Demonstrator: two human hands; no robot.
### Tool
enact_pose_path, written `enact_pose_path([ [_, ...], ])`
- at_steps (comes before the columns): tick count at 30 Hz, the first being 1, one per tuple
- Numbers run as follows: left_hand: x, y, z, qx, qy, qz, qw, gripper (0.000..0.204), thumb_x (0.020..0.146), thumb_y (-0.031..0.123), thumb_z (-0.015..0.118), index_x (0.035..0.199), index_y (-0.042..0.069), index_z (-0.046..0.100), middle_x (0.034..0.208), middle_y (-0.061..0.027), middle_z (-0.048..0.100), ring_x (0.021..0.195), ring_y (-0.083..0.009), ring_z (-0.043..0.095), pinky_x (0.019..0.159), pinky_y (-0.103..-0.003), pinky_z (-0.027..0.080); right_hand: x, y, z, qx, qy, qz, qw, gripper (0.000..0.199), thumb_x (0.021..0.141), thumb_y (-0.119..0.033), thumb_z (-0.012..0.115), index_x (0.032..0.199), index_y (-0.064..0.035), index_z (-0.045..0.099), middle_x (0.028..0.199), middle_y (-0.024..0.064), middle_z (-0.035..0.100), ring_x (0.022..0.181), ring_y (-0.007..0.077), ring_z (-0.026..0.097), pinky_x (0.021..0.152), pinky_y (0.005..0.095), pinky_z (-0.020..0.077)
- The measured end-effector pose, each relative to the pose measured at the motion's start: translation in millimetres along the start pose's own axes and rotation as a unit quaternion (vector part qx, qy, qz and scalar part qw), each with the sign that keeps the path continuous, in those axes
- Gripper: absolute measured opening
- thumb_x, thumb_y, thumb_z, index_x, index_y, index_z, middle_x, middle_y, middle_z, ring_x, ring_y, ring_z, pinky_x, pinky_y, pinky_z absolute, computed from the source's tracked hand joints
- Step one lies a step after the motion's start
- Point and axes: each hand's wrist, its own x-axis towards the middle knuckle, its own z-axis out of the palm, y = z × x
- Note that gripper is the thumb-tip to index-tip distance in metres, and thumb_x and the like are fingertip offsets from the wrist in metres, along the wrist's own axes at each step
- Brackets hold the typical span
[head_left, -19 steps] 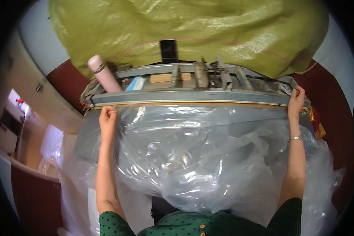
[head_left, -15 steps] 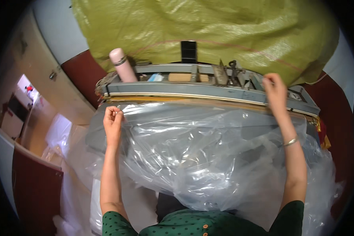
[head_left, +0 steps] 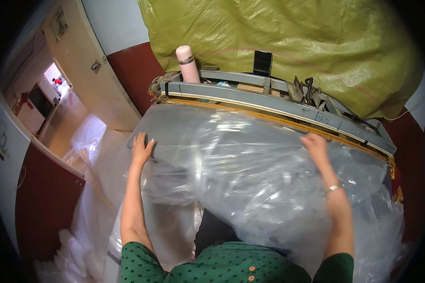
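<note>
A wide sheet of clear plastic film (head_left: 250, 188) lies wrinkled over a grey work surface (head_left: 170, 120) and hangs down toward my lap. My left hand (head_left: 140, 150) is at the film's left part, its fingers spread and holding nothing. On the right, my right hand (head_left: 316, 145) is closed with curled fingers on the film, just in front of the long grey metal bar (head_left: 250, 99). Its fingertips are partly hidden, and the film there is slightly blurred. A yellowish strip (head_left: 269, 120) runs along the near side of the bar.
Behind the bar, a metal frame holds a pink flask (head_left: 189, 68) at the left and dark scissors (head_left: 309, 89) toward the right. A yellow-green woven tarp (head_left: 288, 33) covers the back. At left stands an open door (head_left: 87, 52); piled clear plastic (head_left: 78, 250) lies below.
My right hand has come down from over the metal bar to the film in front of it. My left hand has gone from pinched to spread. The view has turned leftward.
</note>
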Motion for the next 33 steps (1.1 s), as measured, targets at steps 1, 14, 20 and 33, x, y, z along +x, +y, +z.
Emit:
enact_pose_path([
  [1,-10.0,9.4,1.4,0.024,-0.053,-0.041,0.997,0.053,0.084,0.026,0.058,0.128,0.0,0.043,0.136,-0.0194,0.038,0.129,-0.0404,0.028,0.103,-0.046,0.026,-15.0,37.8,-45.6,-0.072,0.035,0.005,0.997,0.021,0.08,-0.019,0.064,0.071,-0.0007,0.06,0.064,0.0025,0.055,0.062,0.0104,0.047,0.057,0.0266,0.0398],
  [14,-218.5,241.9,-56.9,-0.359,-0.221,0.235,0.876,0.014,0.078,0.013,0.065,0.085,0.001,0.06,0.09,-0.014,0.062,0.081,-0.0304,0.06,0.073,-0.036,0.048,-240.5,214.9,-390.8,-0.56,0.242,0.291,0.737,0.023,0.083,-0.021,0.055,0.086,0.0006,0.061,0.085,0.0206,0.063,0.083,0.0375,0.06,0.067,0.0427,0.0465],
  [20,-205.6,293.3,-52.3,-0.223,-0.271,0.348,0.87,0.017,0.075,0.017,0.069,0.083,0.003,0.062,0.079,-0.0118,0.061,0.074,-0.0283,0.06,0.064,-0.035,0.049,-186.6,177.4,-348.1,-0.527,0.271,0.422,0.686,0.029,0.085,-0.025,0.053,0.098,-0.0006,0.06,0.098,0.0202,0.062,0.094,0.0351,0.06,0.074,0.0449,0.0486],
  [33,-140.2,238.9,-95.0,-0.118,-0.426,0.317,0.839,0.02,0.084,0.018,0.059,0.095,0.002,0.063,0.1,-0.0142,0.063,0.093,-0.0314,0.06,0.081,-0.034,0.048,-193.8,247.7,-366.4,-0.56,0.303,0.337,0.693,0.029,0.089,-0.025,0.051,0.107,-0.003,0.055,0.095,0.018,0.062,0.087,0.0358,0.06,0.067,0.0452,0.047],
])
